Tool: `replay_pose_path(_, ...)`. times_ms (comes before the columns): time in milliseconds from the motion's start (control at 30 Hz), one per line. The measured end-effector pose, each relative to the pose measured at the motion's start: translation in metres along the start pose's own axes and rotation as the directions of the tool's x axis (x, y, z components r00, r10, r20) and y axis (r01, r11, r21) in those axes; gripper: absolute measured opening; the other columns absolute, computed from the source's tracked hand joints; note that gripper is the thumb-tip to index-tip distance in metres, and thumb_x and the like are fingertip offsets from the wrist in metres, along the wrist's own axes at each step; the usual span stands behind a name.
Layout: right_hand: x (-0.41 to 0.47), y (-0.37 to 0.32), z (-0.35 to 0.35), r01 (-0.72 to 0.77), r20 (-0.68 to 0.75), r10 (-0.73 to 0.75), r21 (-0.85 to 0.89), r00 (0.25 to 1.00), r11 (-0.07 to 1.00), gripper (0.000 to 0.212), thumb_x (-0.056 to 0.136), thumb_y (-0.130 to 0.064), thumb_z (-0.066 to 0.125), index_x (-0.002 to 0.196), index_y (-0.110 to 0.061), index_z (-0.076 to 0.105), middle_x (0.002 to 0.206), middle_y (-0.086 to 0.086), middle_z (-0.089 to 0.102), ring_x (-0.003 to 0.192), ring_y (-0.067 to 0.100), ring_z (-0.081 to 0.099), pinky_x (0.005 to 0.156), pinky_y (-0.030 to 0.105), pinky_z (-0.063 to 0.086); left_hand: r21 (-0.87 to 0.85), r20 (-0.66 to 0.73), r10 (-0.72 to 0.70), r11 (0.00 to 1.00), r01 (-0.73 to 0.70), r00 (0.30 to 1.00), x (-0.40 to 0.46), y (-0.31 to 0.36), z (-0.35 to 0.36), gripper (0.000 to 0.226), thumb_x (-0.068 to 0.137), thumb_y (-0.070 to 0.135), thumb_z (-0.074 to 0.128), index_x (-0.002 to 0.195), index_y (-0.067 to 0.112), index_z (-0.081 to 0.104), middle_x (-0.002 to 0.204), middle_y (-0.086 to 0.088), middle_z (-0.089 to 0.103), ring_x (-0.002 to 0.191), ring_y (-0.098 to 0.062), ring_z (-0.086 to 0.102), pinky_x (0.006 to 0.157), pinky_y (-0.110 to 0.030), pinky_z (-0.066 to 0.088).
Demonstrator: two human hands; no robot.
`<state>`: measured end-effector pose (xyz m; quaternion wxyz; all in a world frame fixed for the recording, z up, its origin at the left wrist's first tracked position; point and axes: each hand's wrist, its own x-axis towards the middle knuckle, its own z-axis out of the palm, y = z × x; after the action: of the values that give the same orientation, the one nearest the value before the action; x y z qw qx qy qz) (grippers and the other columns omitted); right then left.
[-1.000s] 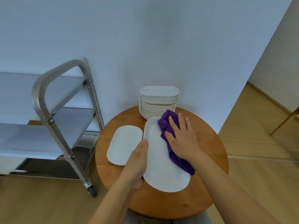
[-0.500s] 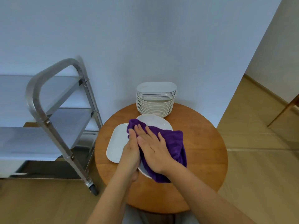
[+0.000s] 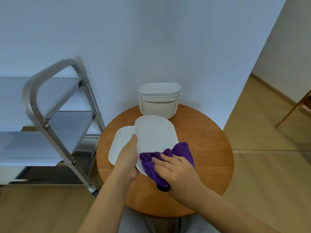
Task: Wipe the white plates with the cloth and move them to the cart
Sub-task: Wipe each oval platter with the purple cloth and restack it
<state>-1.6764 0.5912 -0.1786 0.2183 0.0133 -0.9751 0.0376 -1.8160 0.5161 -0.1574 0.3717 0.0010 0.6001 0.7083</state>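
A stack of plates (image 3: 159, 101) is set at the back of the desk (image 3: 210, 148), against the wall. A plate (image 3: 154, 137) is held before it, overlapping a second plate (image 3: 120, 143) to its left. The cart (image 3: 55, 125) is placed left of the desk.

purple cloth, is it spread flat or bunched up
Bunched up. The purple cloth is crumpled in folds under the right hand, pressed on the near end of the plate the left hand holds.

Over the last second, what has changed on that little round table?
The right hand swept the purple cloth from the plate's far end to its near end. The left hand kept gripping the plate's edge. The second plate, plate stack and cart stayed put.
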Motion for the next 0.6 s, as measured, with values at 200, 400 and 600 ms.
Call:
replay_pose_path(200, -0.003, 0.011, -0.011, -0.437, -0.053, 0.611, 0.649, 0.790, 0.622, 0.023, 0.076, -0.011, 0.077, 0.082, -0.026, 0.060, 0.077, -0.002, 0.063, 0.066, 0.008, 0.061, 0.060, 0.019, 0.053, -0.088, 0.213, -0.085, 0.990, 0.106, 0.973, -0.001, 0.003, -0.008, 0.039, 0.091, 0.061, 0.035, 0.112, 0.033, 0.054, 0.093, -0.007, 0.075, 0.089, -0.030, 0.071, 0.067, -0.044, 0.057)
replay_pose_path(400, -0.003, 0.029, -0.030, -0.128, 0.222, 0.733, 0.975, 0.643, -0.184, 0.034, 0.070, -0.017, 0.069, 0.104, -0.016, 0.065, 0.093, 0.007, 0.074, 0.081, 0.024, 0.071, 0.060, 0.031, 0.057, 0.136, 0.040, 0.034, 0.990, -0.039, 0.999, 0.011, -0.019, -0.026, 0.071, 0.076, 0.049, 0.066, 0.137, 0.026, 0.038, 0.138, -0.001, 0.048, 0.124, -0.025, 0.047, 0.101, -0.047, 0.038)
replay_pose_path(600, -0.009, 0.037, -0.019, -0.121, 0.439, 0.688, 0.880, 0.579, -0.459, 0.029, 0.076, -0.021, 0.066, 0.103, -0.013, 0.071, 0.104, 0.014, 0.072, 0.090, 0.029, 0.070, 0.062, 0.033, 0.057, -0.457, 0.309, 0.017, 0.879, 0.133, 0.951, 0.020, -0.029, -0.039, 0.094, 0.036, 0.007, 0.092, 0.122, 0.012, 0.054, 0.112, -0.016, 0.068, 0.100, -0.032, 0.067, 0.070, -0.044, 0.059)
